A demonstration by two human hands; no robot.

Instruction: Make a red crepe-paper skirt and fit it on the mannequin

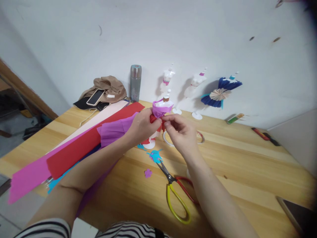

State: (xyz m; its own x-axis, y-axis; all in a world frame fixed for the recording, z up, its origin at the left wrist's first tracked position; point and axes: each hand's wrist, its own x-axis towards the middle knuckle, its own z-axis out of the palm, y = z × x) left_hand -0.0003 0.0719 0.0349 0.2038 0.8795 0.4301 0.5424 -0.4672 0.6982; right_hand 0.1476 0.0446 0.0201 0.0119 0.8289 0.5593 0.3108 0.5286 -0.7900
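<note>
A small white mannequin [162, 103] stands on a round base in front of me, its chest wrapped in purple crepe paper [160, 111]. Around its waist and below is red crepe paper [154, 118]. My left hand [143, 125] is closed round the waist from the left, thumb pressed on the paper. From the right, my right hand [182, 132] pinches at the red paper by the waist, thumb and forefinger together. Scissors [170, 178] with one red and one yellow handle lie below the hands, near blue paper scraps [156, 156] and a purple paper flower [148, 173].
Red crepe paper [74, 152] and other coloured sheets cover the left of the table. Behind stand a grey flask [135, 82], two white mannequins and a blue-dressed one [220, 94]. Tape rolls, a green cutter [235, 118] and a dark tablet-like device [297, 215] lie rightward.
</note>
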